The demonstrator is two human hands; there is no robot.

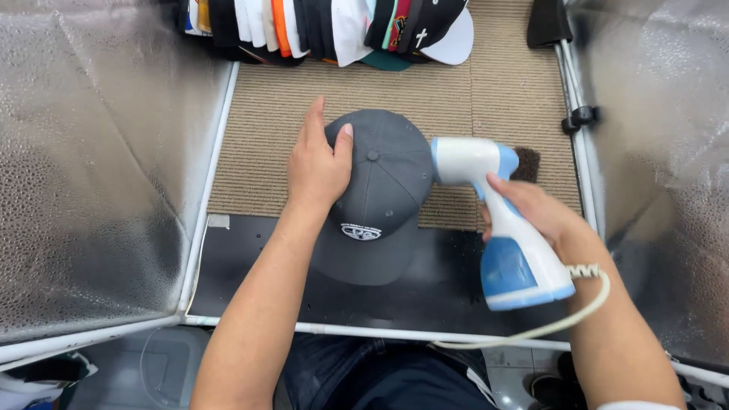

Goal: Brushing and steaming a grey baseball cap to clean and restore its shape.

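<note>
My left hand (pixel 317 168) flat, open on grey cap (pixel 376 190), mid-counter (pixel 250 266). Right hand (pixel 531 209) grips steamer (pixel 493 220), nozzle at crown. Risk, my guess: steam scalds thumb; cord (pixel 562 319) snags counter's near edge.

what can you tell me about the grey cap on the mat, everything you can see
The grey cap is a dark grey fabric baseball cap with panel seams, a top button and a small white emblem on the front. It sits crown up, its flat brim toward the person, half on the ribbed beige mat, half on the black surface. The left hand rests on its crown; the right hand presses a white-and-blue steamer against its side.
</note>
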